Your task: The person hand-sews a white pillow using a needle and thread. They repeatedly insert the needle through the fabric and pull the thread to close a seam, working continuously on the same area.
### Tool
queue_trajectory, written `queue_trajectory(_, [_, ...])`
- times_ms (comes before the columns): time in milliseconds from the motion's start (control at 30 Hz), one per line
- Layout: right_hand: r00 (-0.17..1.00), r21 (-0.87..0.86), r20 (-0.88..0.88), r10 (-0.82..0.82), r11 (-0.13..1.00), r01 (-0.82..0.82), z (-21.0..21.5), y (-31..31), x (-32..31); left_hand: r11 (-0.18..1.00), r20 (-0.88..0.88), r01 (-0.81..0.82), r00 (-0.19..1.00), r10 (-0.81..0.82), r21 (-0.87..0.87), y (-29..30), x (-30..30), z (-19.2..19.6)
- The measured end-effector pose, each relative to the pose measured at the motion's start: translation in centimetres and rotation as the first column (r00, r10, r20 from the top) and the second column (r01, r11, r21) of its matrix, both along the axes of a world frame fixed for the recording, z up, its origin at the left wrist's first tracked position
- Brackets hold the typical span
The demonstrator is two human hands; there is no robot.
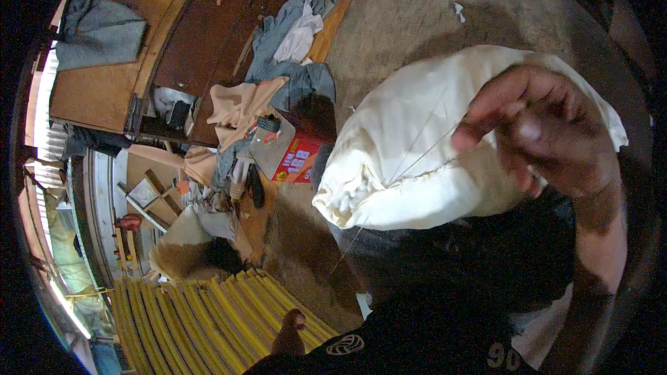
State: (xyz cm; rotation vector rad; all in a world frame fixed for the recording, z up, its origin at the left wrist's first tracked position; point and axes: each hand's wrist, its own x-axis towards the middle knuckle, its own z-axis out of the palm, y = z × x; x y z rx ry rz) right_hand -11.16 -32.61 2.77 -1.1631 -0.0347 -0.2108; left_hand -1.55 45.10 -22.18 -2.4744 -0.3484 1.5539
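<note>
A cream-white cloth cushion lies across my dark-clothed lap. White stuffing shows at its gaping left end, and a stitched seam runs rightward from there. Above the cushion's right part, my right hand is raised with bent fingers, slightly blurred. A thin taut thread goes from the seam up to its fingertips, which pinch it; whether a needle is there I cannot make out. My left hand shows only in part at the lower edge, beside the yellow slats, away from the cushion. Its fingers are mostly hidden.
Yellow slats of a seat or bench stand at the lower left. A red and white box sits on the floor beside crumpled cloths. Wooden cabinets line the left. A white scrap lies on the far floor.
</note>
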Motion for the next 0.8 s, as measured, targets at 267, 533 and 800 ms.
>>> queue_trajectory(267, [0.98,-0.116,-0.197,-0.027,0.993,0.004,1.4,1.5,-0.2,0.561,0.874,0.672,0.329,0.358,-0.483,-23.5,3.9,1.6])
queue_trajectory(533, [0.977,-0.098,-0.21,-0.026,0.995,0.005,1.1,1.9,-0.7,0.265,0.635,0.578,0.692,0.342,-0.772,-41.9,-0.6,13.2])
queue_trajectory(800, [0.996,-0.43,-0.065,-0.065,0.902,0.031,-0.9,3.3,-0.2,0.013,-0.597,-0.62,0.76,0.257,-0.784,-21.9,-0.7,2.0])
